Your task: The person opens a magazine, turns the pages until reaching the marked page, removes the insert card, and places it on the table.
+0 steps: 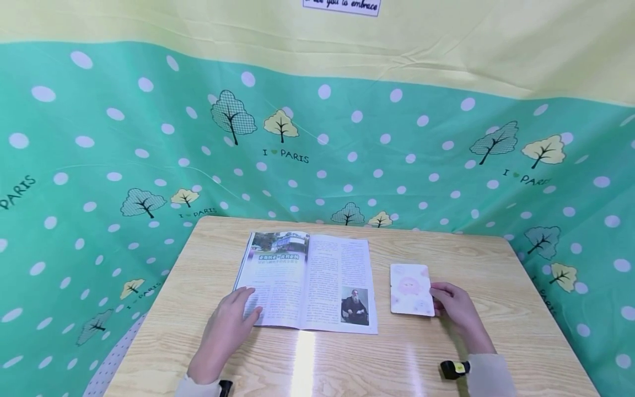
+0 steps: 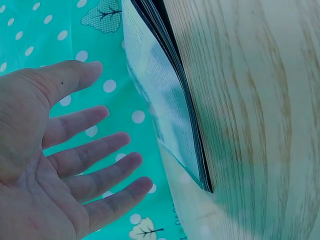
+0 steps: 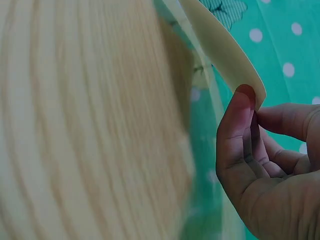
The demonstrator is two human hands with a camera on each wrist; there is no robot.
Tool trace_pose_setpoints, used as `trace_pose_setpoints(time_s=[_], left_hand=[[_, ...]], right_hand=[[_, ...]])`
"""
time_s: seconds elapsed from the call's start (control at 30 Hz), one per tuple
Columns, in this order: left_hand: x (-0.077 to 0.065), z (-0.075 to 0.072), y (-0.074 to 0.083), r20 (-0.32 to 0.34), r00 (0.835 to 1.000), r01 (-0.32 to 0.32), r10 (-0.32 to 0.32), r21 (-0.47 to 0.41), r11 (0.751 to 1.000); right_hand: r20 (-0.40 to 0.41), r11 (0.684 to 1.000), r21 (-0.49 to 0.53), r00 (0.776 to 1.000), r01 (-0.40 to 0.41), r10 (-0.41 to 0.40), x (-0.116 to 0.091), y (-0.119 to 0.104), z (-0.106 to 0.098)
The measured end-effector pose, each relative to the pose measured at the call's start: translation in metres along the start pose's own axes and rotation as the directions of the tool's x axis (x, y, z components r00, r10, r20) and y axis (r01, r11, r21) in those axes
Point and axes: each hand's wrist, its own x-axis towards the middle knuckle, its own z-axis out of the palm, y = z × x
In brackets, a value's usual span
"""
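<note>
An open magazine [image 1: 324, 292] lies on the wooden table, with printed columns, a house photo at top left and a portrait photo at lower right. My left hand [image 1: 229, 325] is over its lower left edge, fingers spread and relaxed, holding nothing. In the left wrist view the left hand [image 2: 60, 160] shows its palm beside the magazine's page edges [image 2: 192, 130]. Right of the magazine is a thin white card [image 1: 410, 290] with rounded corners and pale pink print. My right hand [image 1: 456, 309] pinches its right edge between thumb and fingers; its beige underside [image 3: 225, 50] shows in the right wrist view.
The light wooden table [image 1: 367, 364] has bare surface in front of the magazine and card. A green and yellow curtain [image 1: 347, 143] with dots and trees hangs behind and at both sides. Black wrist devices, one of them at the right sleeve [image 1: 453, 369], sit by the cuffs.
</note>
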Motion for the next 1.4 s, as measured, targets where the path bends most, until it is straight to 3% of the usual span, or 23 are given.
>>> trace_pose_setpoints(time_s=[0.4,0.6,0.7,0.93,1.13,1.4], left_hand=[[0.002,-0.002,-0.003,0.022,1.000,0.022,-0.022,-0.004,1.000],[0.004,-0.003,-0.005,0.002,1.000,-0.005,0.005,-0.005,1.000],[0.005,-0.003,-0.005,-0.001,1.000,-0.013,0.013,-0.007,1.000],[0.002,-0.003,-0.004,-0.017,1.000,-0.020,0.019,-0.011,1.000],[0.002,-0.005,-0.004,-0.054,0.997,-0.054,0.054,-0.009,0.998],[0.003,-0.006,-0.002,-0.053,0.997,-0.057,0.056,-0.026,0.998]], right_hand=[[0.008,0.999,0.001,0.999,-0.041,0.041,0.005,0.013,-0.010],[-0.020,0.995,-0.102,1.000,-0.014,0.012,0.010,0.012,-0.006],[-0.047,0.976,-0.217,0.998,0.019,-0.030,0.013,0.011,-0.006],[-0.107,0.888,-0.456,0.986,0.063,-0.125,0.010,0.007,-0.005],[-0.115,0.855,-0.513,0.981,0.075,-0.155,0.007,0.004,-0.005],[-0.130,0.854,-0.514,0.975,0.087,-0.178,0.000,-0.005,-0.004]])
